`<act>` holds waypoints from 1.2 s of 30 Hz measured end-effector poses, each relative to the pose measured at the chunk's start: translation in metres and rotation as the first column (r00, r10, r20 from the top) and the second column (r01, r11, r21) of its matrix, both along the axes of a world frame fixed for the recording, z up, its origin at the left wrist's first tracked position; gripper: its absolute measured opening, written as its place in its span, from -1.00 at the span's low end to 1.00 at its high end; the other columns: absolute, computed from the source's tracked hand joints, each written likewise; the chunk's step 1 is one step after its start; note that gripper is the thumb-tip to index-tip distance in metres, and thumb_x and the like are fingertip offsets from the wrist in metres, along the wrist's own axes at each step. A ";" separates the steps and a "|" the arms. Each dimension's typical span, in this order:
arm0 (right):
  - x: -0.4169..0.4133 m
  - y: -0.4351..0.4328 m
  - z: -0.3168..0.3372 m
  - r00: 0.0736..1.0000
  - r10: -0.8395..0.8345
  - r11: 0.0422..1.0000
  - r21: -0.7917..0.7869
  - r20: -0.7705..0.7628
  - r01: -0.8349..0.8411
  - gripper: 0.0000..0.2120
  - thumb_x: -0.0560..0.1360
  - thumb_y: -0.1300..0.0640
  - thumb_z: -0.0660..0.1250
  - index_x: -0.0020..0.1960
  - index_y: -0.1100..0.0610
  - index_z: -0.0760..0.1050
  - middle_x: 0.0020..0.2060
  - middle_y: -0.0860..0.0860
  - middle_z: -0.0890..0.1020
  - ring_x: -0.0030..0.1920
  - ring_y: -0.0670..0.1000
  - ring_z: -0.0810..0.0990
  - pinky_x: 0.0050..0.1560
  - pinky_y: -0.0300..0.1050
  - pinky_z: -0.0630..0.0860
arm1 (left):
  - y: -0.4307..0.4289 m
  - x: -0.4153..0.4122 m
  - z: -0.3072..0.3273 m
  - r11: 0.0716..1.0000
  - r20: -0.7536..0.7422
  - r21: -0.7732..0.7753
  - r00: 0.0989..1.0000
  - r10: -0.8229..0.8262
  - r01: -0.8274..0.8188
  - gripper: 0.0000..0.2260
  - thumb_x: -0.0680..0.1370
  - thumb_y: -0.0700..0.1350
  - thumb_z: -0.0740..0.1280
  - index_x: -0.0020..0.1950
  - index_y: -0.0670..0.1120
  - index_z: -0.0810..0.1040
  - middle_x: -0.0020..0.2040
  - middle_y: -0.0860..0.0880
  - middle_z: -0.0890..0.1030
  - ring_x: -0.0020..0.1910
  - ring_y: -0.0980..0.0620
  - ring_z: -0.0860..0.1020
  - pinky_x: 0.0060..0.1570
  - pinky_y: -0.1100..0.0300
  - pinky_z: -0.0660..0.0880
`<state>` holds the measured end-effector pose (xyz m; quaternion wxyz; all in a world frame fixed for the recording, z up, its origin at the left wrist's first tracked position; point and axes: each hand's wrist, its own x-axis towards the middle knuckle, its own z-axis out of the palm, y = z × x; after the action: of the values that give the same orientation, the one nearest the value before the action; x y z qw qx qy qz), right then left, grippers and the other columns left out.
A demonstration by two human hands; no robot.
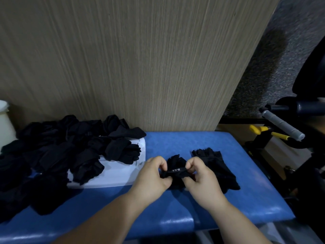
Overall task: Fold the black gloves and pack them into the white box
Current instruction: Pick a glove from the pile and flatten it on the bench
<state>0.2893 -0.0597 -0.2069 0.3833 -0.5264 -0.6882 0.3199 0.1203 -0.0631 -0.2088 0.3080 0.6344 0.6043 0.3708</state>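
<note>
A bunched black glove (175,162) with a small white print on its cuff lies on the blue padded bench (175,208). My left hand (151,178) and my right hand (200,178) both pinch its cuff band, one at each end. A second black glove (218,166) lies flat just right of my right hand. The white box (121,175) sits to the left, with several folded black gloves (121,150) heaped in it and spilling over its edges.
More loose black gloves (35,187) pile up on the bench's left side. A wood-grain panel (140,59) stands right behind the bench. Black exercise equipment with a grey handle (283,125) and yellow parts stands at the right. A white container (5,120) is at the far left.
</note>
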 end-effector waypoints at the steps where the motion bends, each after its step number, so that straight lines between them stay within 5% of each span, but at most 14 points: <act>1: 0.001 0.000 0.001 1.000 -0.014 1.000 0.007 0.003 0.014 -0.64 0.37 0.35 0.32 -0.17 -0.12 0.37 -0.27 -0.09 0.53 -0.31 -0.01 0.47 -0.20 -0.05 0.53 | -0.001 0.000 0.002 0.998 0.011 -0.028 0.999 -0.051 0.051 -0.75 0.39 -0.16 0.44 -0.24 0.04 0.37 -0.19 0.07 0.44 -0.38 0.16 0.37 -0.40 0.40 0.30; 6: 0.004 -0.001 0.007 1.000 0.007 0.999 0.041 0.014 -0.007 -0.58 0.35 0.39 0.30 -0.10 -0.15 0.45 -0.14 -0.05 0.53 -0.10 -0.08 0.52 -0.05 -0.15 0.50 | -0.004 -0.007 0.014 0.924 0.349 -0.295 0.928 -0.131 0.241 -0.73 0.45 0.13 0.39 0.00 -0.03 0.55 -0.11 0.09 0.58 -0.13 0.18 0.52 -0.05 0.26 0.45; 9: 0.001 -0.004 0.010 0.998 0.068 0.997 0.030 -0.002 -0.068 -0.58 0.38 0.38 0.32 -0.07 -0.16 0.48 -0.14 -0.09 0.55 -0.08 -0.05 0.55 -0.05 -0.11 0.52 | 0.001 -0.004 0.014 0.928 0.406 -0.351 0.913 0.033 0.123 -0.70 0.59 0.16 0.20 0.05 -0.05 0.53 -0.11 0.00 0.61 -0.12 0.07 0.57 -0.12 0.22 0.49; 13: -0.006 -0.012 0.017 0.978 0.196 0.979 -0.033 -0.066 -0.199 -0.68 0.40 0.41 0.35 -0.05 0.00 0.49 -0.14 -0.07 0.60 -0.05 -0.11 0.59 0.01 -0.26 0.49 | 0.005 0.000 0.013 0.901 0.460 -0.418 0.882 0.103 0.113 -0.60 0.53 0.24 0.25 0.10 -0.07 0.53 -0.03 -0.05 0.66 -0.09 0.02 0.65 -0.16 0.18 0.57; 17: -0.007 -0.015 0.019 0.939 0.245 0.951 -0.130 -0.239 -0.282 -0.73 0.41 0.50 0.23 -0.07 0.16 0.45 -0.14 0.05 0.65 0.05 -0.11 0.63 0.14 -0.23 0.51 | 0.009 -0.001 0.009 0.893 0.426 -0.448 0.886 0.183 0.031 -0.63 0.40 0.18 0.35 0.07 -0.04 0.55 -0.02 -0.06 0.68 -0.04 -0.03 0.65 -0.05 0.02 0.60; 20: -0.008 -0.010 0.017 0.944 0.044 0.989 -0.122 -0.326 -0.088 -0.77 0.45 0.51 0.20 -0.15 0.20 0.43 -0.28 0.02 0.62 -0.04 -0.05 0.67 0.03 -0.15 0.55 | 0.012 -0.007 0.005 0.881 0.425 -0.474 0.871 0.247 -0.018 -0.81 0.46 -0.02 0.30 0.02 -0.04 0.57 -0.01 -0.10 0.67 0.02 -0.10 0.63 0.11 -0.02 0.55; 24: -0.004 0.002 0.016 0.955 -0.248 0.961 -0.167 -0.166 0.220 -0.92 0.53 0.11 0.33 -0.14 0.06 0.48 -0.24 0.00 0.60 -0.20 0.03 0.57 -0.09 -0.06 0.52 | 0.010 -0.008 0.010 0.869 0.594 -0.492 0.751 0.289 0.055 -0.82 0.56 -0.21 0.23 0.10 -0.11 0.57 0.03 -0.19 0.67 0.06 -0.19 0.62 0.16 -0.13 0.53; 26: -0.004 0.005 0.016 0.975 -0.207 0.916 -0.368 -0.086 0.162 -0.74 0.53 -0.16 0.27 -0.04 0.02 0.54 -0.11 -0.03 0.66 -0.09 -0.05 0.61 0.01 -0.08 0.55 | 0.007 -0.006 0.014 0.872 0.676 -0.472 0.688 0.264 0.130 -0.77 0.58 -0.25 0.17 0.17 -0.18 0.54 0.05 -0.22 0.66 0.07 -0.20 0.62 0.11 -0.07 0.54; 28: -0.007 0.006 0.015 0.970 -0.144 0.843 -0.538 -0.198 0.015 -0.56 0.50 -0.29 0.22 0.04 0.05 0.60 -0.05 -0.02 0.70 0.00 -0.02 0.66 0.12 0.02 0.56 | 0.003 -0.005 0.018 0.867 0.745 -0.448 0.626 0.228 0.217 -0.71 0.58 -0.21 0.11 0.20 -0.19 0.55 0.07 -0.21 0.66 0.09 -0.19 0.62 0.17 -0.09 0.52; 32: -0.012 0.002 0.021 0.879 -0.154 0.841 -0.527 -0.451 -0.123 -0.69 0.57 0.02 0.29 0.09 0.27 0.56 -0.05 0.13 0.71 0.02 0.10 0.68 0.13 0.08 0.57 | -0.002 -0.004 0.024 0.858 0.801 -0.384 0.585 0.126 0.341 -0.70 0.62 -0.04 0.17 0.19 -0.13 0.61 0.10 -0.15 0.66 0.12 -0.12 0.62 0.26 -0.10 0.45; 36: -0.012 -0.001 0.024 0.847 -0.110 0.884 -0.441 -0.520 -0.156 -0.79 0.53 0.13 0.35 0.09 0.25 0.54 0.01 0.19 0.68 0.05 0.15 0.66 0.18 0.15 0.54 | 0.000 0.002 0.021 0.896 0.697 -0.403 0.697 0.169 0.185 -0.75 0.50 -0.06 0.39 0.15 -0.11 0.60 -0.01 -0.10 0.70 0.01 -0.07 0.67 0.12 -0.04 0.55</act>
<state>0.2770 -0.0602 -0.1826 0.4161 -0.4851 -0.4638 0.6136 0.1226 -0.0626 -0.1878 0.6562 0.3548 0.5009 0.4389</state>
